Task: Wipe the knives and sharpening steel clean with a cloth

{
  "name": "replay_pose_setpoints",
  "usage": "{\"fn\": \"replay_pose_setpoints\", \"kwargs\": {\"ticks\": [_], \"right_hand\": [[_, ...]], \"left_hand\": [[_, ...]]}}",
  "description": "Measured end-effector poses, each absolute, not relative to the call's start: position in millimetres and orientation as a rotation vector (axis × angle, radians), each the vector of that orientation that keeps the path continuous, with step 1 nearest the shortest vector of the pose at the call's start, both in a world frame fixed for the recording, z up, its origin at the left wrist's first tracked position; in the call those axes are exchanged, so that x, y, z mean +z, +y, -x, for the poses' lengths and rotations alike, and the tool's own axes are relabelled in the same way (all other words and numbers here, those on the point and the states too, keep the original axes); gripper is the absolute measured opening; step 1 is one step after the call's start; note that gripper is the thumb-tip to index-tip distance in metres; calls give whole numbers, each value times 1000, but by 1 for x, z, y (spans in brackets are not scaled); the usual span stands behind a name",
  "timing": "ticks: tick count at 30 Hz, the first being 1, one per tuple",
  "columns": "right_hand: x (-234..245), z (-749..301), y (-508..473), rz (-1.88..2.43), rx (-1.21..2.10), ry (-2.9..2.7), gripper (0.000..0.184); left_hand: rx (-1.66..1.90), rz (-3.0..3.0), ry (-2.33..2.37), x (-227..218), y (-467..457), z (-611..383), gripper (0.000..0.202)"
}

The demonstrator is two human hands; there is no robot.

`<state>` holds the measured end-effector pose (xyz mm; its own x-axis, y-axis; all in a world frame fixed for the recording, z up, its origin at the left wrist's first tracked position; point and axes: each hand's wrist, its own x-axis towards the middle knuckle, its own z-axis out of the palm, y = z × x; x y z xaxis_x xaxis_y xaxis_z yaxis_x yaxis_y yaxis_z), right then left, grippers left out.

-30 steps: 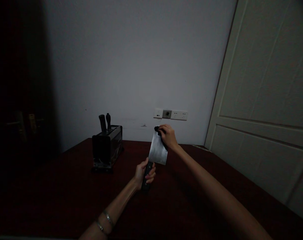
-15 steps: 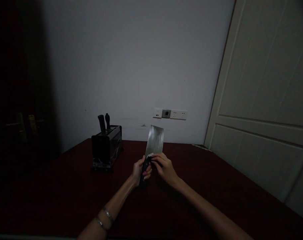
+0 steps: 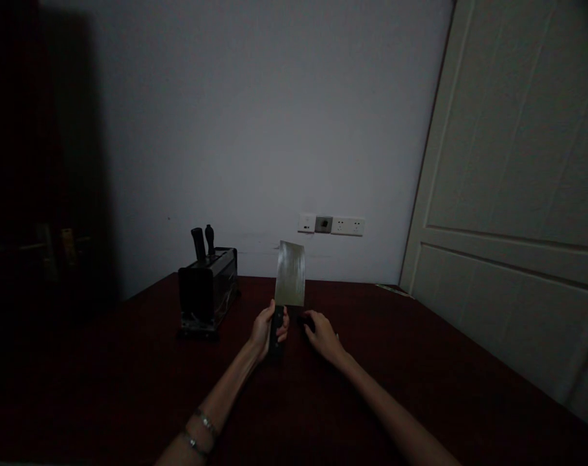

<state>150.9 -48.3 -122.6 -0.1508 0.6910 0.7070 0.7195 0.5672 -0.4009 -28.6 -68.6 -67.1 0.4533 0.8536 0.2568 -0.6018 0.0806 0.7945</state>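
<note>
My left hand [image 3: 266, 329] is wrapped around the black handle of a cleaver [image 3: 290, 275]. The broad grey blade points up and away from me, its flat side facing me. To the right of the handle, my right hand [image 3: 323, 333] is apart from the cleaver, with its fingers curled inward. Whatever may lie inside those fingers is hidden; a dim pale speck shows at the hand's outer edge.
On the dark red table [image 3: 255, 414], at the left, stands a black knife block [image 3: 196, 294] with two dark handles sticking out. A white wall with sockets [image 3: 347, 226] rises behind the table. A pale panelled door [image 3: 507, 291] borders the right side.
My right hand has come off the cleaver, down and to the right. The white scrap at the handle's top is no longer visible. The cleaver has shifted left and stands straighter.
</note>
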Motion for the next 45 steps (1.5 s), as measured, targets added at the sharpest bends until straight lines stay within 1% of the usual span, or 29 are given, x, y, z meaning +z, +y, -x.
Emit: {"fn": "replay_pose_setpoints", "kwargs": {"ticks": [5, 6, 9, 13, 18, 21, 24, 27, 30, 33, 37, 41, 45], "right_hand": [[-135, -143, -49, 1185, -36, -1871, 8], [-135, -142, -50, 1191, -36, -1851, 9], [-132, -142, -50, 1191, -18, -1779, 20], [-119, -149, -50, 1183, 21, -1658, 31], [-91, -147, -70, 1161, 60, -1493, 34], [-76, -130, -90, 1055, 240, -1450, 37], [-68, -107, -102, 940, 519, -1452, 34], [-67, -89, -99, 880, 802, -1325, 36], [-71, -78, -90, 924, 1000, -1123, 45], [-75, -71, -83, 923, 1133, -1036, 54], [-79, -65, -79, 929, 1189, -1004, 61], [-84, -63, -76, 985, 1159, -1014, 62], [-87, -62, -76, 1031, 1199, -999, 64]], "left_hand": [[1152, -996, 340, -65, -71, 25, 35], [1164, -994, 347, -64, -71, 25, 35], [1226, -1016, 378, -62, -71, 26, 34], [1255, -1047, 393, -59, -69, 29, 31], [1286, -1076, 396, -55, -68, 29, 29], [1298, -1071, 407, -53, -68, 27, 29], [1305, -1047, 425, -53, -66, 27, 31], [1306, -1046, 463, -55, -63, 27, 33], [1336, -1076, 462, -57, -61, 26, 34], [1323, -1126, 494, -59, -59, 25, 37], [1308, -1192, 579, -61, -59, 24, 39], [1317, -1254, 635, -64, -59, 23, 39], [1311, -1280, 679, -67, -60, 19, 42]]}}
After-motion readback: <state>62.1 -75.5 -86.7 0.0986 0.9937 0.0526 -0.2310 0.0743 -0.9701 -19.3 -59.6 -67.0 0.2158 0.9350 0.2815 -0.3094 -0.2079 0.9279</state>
